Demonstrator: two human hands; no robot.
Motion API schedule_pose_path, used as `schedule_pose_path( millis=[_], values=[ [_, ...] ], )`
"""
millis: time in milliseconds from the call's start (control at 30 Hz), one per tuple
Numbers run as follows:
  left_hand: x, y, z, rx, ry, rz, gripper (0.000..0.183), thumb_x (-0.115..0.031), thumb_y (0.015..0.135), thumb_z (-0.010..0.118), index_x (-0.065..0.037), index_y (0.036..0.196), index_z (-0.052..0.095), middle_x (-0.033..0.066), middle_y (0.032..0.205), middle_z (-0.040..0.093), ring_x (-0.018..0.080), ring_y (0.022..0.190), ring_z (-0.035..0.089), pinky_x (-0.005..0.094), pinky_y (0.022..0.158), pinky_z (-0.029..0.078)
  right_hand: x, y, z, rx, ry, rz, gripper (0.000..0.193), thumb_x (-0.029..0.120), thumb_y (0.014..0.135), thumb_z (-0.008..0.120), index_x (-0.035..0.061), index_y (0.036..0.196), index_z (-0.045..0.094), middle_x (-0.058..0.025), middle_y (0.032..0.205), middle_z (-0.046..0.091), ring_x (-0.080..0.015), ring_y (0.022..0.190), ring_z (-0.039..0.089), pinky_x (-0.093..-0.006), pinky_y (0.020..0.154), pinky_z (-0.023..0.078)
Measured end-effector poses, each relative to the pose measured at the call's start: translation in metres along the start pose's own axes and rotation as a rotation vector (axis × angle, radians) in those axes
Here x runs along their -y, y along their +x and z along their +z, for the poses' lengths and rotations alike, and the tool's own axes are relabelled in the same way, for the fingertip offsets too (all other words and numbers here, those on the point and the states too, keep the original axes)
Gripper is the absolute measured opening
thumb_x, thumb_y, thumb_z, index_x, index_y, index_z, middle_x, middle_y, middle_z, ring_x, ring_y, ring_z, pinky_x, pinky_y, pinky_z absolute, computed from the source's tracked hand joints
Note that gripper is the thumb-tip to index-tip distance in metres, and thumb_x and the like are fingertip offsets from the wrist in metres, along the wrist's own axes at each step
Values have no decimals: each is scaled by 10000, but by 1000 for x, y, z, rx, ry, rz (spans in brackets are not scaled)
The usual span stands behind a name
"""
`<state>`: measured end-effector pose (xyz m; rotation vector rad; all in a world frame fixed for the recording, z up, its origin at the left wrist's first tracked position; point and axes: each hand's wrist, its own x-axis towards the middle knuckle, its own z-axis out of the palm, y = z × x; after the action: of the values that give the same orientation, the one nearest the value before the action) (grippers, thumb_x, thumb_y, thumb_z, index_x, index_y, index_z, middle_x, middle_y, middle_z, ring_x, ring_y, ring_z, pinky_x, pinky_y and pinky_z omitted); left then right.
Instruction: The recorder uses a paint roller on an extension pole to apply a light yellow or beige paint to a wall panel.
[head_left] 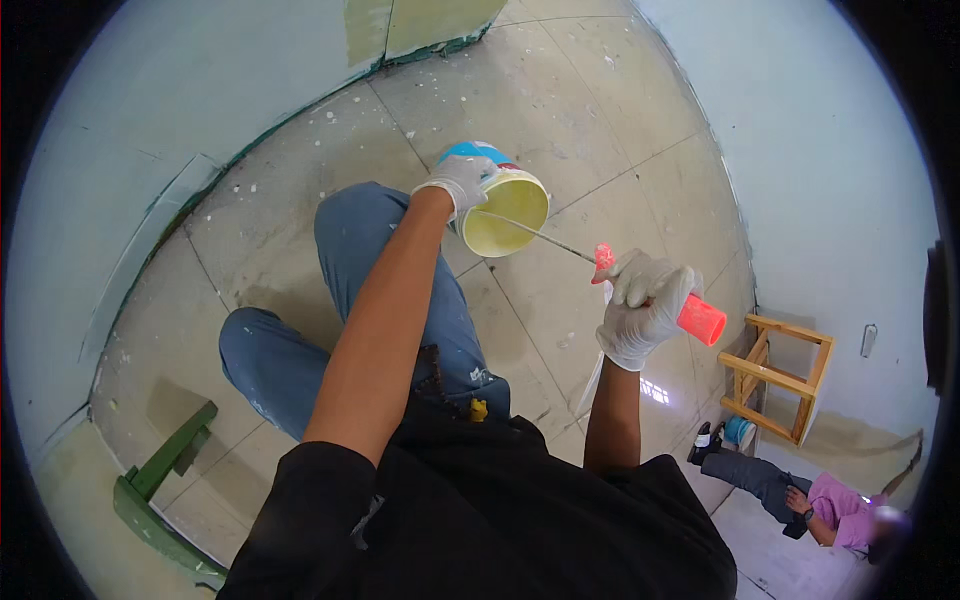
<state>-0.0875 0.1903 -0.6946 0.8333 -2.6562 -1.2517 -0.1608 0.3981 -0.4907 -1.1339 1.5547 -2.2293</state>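
My left hand [459,181], in a thin white glove, grips the rim of a paint bucket [522,205]. The bucket is tipped with its mouth toward the right; its outside is blue and white, its inside smeared pale yellow. In my gloved right hand [645,302] is a tool with a bright pink-orange handle [702,320], the fingers wrapped round it. A thin metal rod [545,238] runs from the handle into the bucket's mouth. What sits at the rod's far end is hidden inside the bucket.
Paint-spotted floor tiles [560,110] surround my bent legs. Pale walls rise at left and right. A wooden stool [775,375] stands at the right, near a seated person in a pink top [840,510]. A green metal piece [160,500] lies at lower left.
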Motion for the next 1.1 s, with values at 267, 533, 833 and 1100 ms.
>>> schedule_pose_path(
  millis=[267, 533, 833, 1100],
  values=[
    [7, -2, 3, 22, -98, -97, 491, -168, 669, 789, -146, 1134, 631, 121, 1000, 692, 274, 923, 662, 382, 831, 516, 58, 10, 4, -124, -18, 130, 404, 123, 1020, 407, 136, 626, 317, 23, 463, 267, -89, 374, 239, -316, 402, 332],
    [-2, 0, 0, 77, -112, -56, 490, -162, 691, 774, -133, 1153, 612, 135, 1034, 686, 295, 960, 655, 379, 842, 513, 76, 17, -11, -2, 196, 105, 258, 327, 948, 505, 81, 870, 495, -8, 603, 370, -143, 548, 364, -303, 582, 415],
    [-3, 1, 4, 31, -104, -37, 480, -170, 683, 786, -143, 1134, 625, 133, 1019, 691, 283, 943, 661, 374, 828, 519, 52, 12, -32, -279, -427, -36, 267, 65, 845, 716, -11, 1077, 606, -111, 898, 662, -189, 823, 634, -353, 790, 537],
    [5, 4, 0, 47, -88, -72, 466, -190, 695, 769, -160, 1137, 626, 141, 1082, 678, 297, 998, 646, 385, 848, 514, 100, 23, -69, -231, -798, 191, 174, -22, 763, 788, -1, 830, 629, -56, 792, 625, -90, 554, 552, -199, 493, 441]
  ],
)
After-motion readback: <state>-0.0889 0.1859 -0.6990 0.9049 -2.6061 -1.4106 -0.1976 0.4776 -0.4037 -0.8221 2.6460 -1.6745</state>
